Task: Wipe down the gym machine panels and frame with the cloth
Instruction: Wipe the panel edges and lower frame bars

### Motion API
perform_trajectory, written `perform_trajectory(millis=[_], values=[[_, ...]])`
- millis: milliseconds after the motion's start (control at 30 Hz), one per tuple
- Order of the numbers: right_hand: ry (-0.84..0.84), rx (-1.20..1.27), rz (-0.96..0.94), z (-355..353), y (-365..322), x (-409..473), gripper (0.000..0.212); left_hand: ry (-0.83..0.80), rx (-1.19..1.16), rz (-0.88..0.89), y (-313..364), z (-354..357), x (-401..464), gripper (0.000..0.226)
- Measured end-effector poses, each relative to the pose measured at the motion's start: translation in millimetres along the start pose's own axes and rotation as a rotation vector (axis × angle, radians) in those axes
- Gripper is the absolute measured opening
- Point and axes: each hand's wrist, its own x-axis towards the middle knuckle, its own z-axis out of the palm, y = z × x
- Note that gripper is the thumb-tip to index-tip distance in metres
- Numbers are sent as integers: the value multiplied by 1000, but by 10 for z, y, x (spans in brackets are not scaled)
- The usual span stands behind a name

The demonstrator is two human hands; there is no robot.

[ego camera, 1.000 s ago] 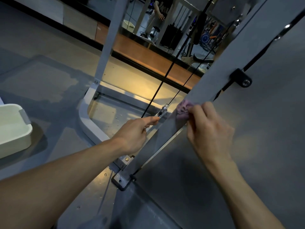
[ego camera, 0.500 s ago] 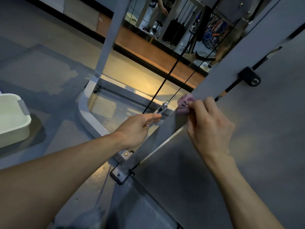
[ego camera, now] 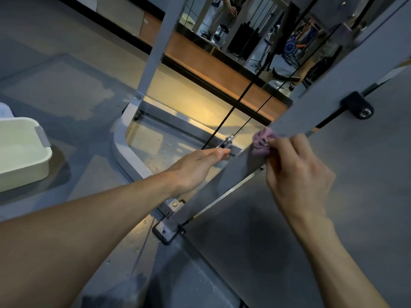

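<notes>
Holding the bunched pink cloth (ego camera: pixel 263 141) in your right hand (ego camera: pixel 298 174), fingers (ego camera: pixel 295 145) curled round it, you press it against the grey frame bar (ego camera: pixel 222 181). That bar's long axis runs diagonally from the floor bracket (ego camera: pixel 166 231) near you up and away to the right. Your left hand (ego camera: pixel 195 167), fingers straight and holding nothing, reaches beside the bar toward the cable pulley (ego camera: pixel 229 140). Cables (ego camera: pixel 224 118) cross just beyond. White basin (ego camera: pixel 20 152) sits well apart, left.

I count two hands, the left hand (ego camera: pixel 195 167) and the right hand (ego camera: pixel 298 172); one purple cloth (ego camera: pixel 262 141); two black cables (ego camera: pixel 224 121); one pale tub (ego camera: pixel 24 152); one black bracket (ego camera: pixel 358 105); one pulley (ego camera: pixel 229 140).
</notes>
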Motion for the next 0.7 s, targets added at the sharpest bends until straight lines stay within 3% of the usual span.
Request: perform_trajectory(millis=[133,300,367,533,633,700], values=[[-96,-5,-66,189,-112,-180,9,-27,-75,-35,-21,57,62,84],[-222,-32,-268,501,-267,-409,16,-52,-106,-68,-41,51,44,83],[-199,-20,-251,386,-203,-297,3,-46,-98,-85,-38,53,32,86],[-55,-10,-52,153,-74,-128,7,-39,-79,-84,-44,62,30,83],[-149,-8,-152,411,-225,-418,3,-47,-45,-91,-69,50,38,87],[-219,7,-206,610,-321,-598,13,-37,-50,-94,-72,46,40,85]])
